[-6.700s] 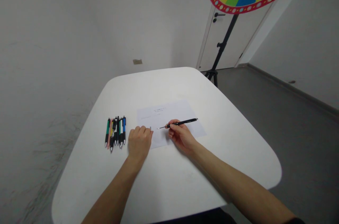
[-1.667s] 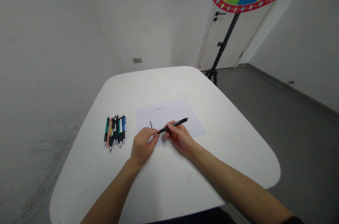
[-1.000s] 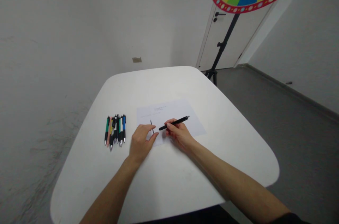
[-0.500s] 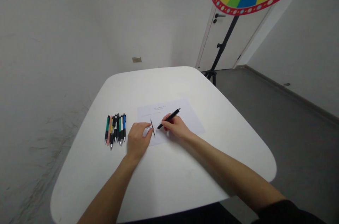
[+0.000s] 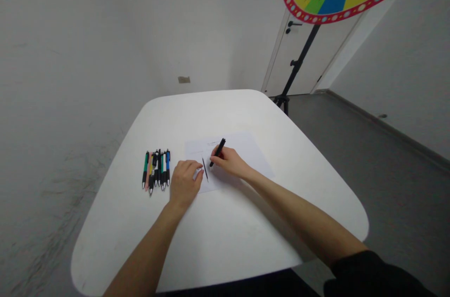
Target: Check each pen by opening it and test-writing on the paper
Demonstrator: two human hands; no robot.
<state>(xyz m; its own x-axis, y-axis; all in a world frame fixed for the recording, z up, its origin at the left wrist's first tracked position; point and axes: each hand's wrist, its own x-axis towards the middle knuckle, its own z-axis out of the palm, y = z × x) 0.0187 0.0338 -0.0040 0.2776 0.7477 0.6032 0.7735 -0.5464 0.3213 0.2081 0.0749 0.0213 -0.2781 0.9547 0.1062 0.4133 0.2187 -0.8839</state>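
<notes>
Pen's tipped steeper now — right hand pinching it over the paper, refill lying on it, left hand loosely curled, thumb gap showing, at its left edge. Lining-up stage, I'd guess — wants a steady pinch.

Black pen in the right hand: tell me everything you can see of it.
The black pen is slim, dark along its visible length and looks like plastic. The right hand holds it between thumb and fingers, which cover part of the barrel. It is tilted, upper end leaning right in the picture, lower end pointing down over the paper. Whether that end touches the paper, I cannot tell.
</notes>
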